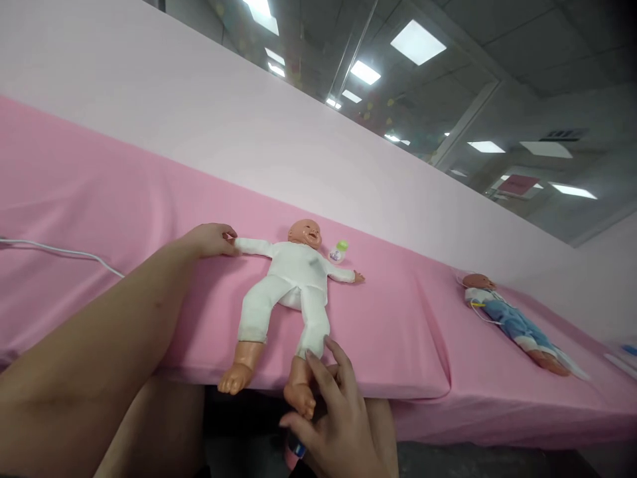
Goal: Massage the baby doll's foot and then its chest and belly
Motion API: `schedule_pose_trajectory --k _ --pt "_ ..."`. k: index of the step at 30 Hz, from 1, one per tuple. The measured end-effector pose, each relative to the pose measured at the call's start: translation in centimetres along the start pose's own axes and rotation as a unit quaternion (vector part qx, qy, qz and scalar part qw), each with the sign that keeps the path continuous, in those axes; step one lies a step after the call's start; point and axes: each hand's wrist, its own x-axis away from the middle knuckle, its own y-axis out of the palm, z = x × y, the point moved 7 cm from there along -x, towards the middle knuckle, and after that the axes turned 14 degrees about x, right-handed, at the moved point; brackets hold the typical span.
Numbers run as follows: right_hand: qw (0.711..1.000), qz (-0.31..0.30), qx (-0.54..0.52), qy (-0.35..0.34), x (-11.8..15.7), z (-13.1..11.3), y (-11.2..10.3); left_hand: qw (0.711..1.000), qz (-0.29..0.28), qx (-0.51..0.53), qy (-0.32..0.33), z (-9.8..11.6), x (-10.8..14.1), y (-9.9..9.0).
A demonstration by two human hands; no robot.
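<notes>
A baby doll in a white suit lies face up on the pink-covered table, its bare feet hanging over the front edge. My left hand is closed around the doll's outstretched arm at the wrist. My right hand holds the doll's foot and ankle at the table's edge, fingers curled around it. A small bottle with a green cap lies beside the doll's head.
A second doll in blue clothes lies further right on the same pink cover. A white cable runs over the cloth at the left. A pale pink wall rises behind the table. My bare knees sit under the front edge.
</notes>
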Motion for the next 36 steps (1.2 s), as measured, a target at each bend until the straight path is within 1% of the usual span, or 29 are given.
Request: schedule_pose_trajectory --k 2,4,7,9,10,12,14,15,17,20,22,25,27,29,31,33,36 --pt "1.0 0.001 -0.008 0.019 0.0 -0.1 0.5 0.998 -0.013 -0.056 -0.009 -0.1 -0.1 0.4" --pt "0.999 0.005 -0.035 0.032 0.1 0.1 0.9 0.997 -0.013 -0.07 -0.021 -0.4 -0.1 0.5" --pt "0.994 0.031 -0.089 0.055 0.5 0.6 0.4 0.999 0.003 -0.033 -0.029 -0.4 0.1 0.3" --pt "0.985 0.055 -0.129 0.098 0.8 1.2 -0.5 0.999 0.027 0.014 -0.024 0.1 0.4 0.2" --pt "0.977 0.064 -0.16 0.128 0.9 1.5 -0.8 0.998 0.043 0.048 -0.016 0.6 0.7 0.1" --pt "0.949 0.074 -0.242 0.186 1.0 2.2 -1.0 0.989 0.08 0.123 0.013 1.9 1.3 0.2" --pt "0.923 0.082 -0.309 0.216 0.7 2.9 -0.9 0.976 0.111 0.182 0.051 3.4 2.0 0.6" --pt "0.918 0.087 -0.318 0.219 0.2 3.2 -0.9 0.969 0.122 0.201 0.072 4.2 2.3 0.9" --pt "0.928 0.098 -0.292 0.211 -1.1 3.9 -1.1 0.959 0.143 0.22 0.111 5.9 2.9 1.7" --pt "0.947 0.081 -0.25 0.185 -4.1 4.6 -1.4 0.948 0.163 0.222 0.161 8.2 3.7 3.3" --pt "0.951 0.078 -0.243 0.174 -6.4 4.7 -1.6 0.947 0.156 0.199 0.201 9.9 4.2 4.7" --pt "0.951 0.077 -0.247 0.169 -9.8 4.8 -1.4 0.951 0.116 0.111 0.266 12.2 5.0 7.1" --pt "0.948 0.066 -0.256 0.176 -11.9 5.0 -0.4 0.946 0.081 0.043 0.313 13.3 5.4 8.7" --pt "0.948 0.047 -0.263 0.175 -13.7 5.1 1.0 0.936 0.052 -0.002 0.349 13.8 5.7 9.8" --pt "0.948 0.031 -0.264 0.176 -15.1 5.1 2.5 0.934 0.033 -0.02 0.355 13.7 5.6 10.3" --pt "0.946 0.027 -0.266 0.183 -15.7 5.2 3.6 0.94 0.02 -0.013 0.339 13.3 5.3 10.4" --pt "0.94 0.036 -0.283 0.189 -15.7 5.1 3.8 0.951 0.015 0.017 0.307 12.8 5.1 10.1"
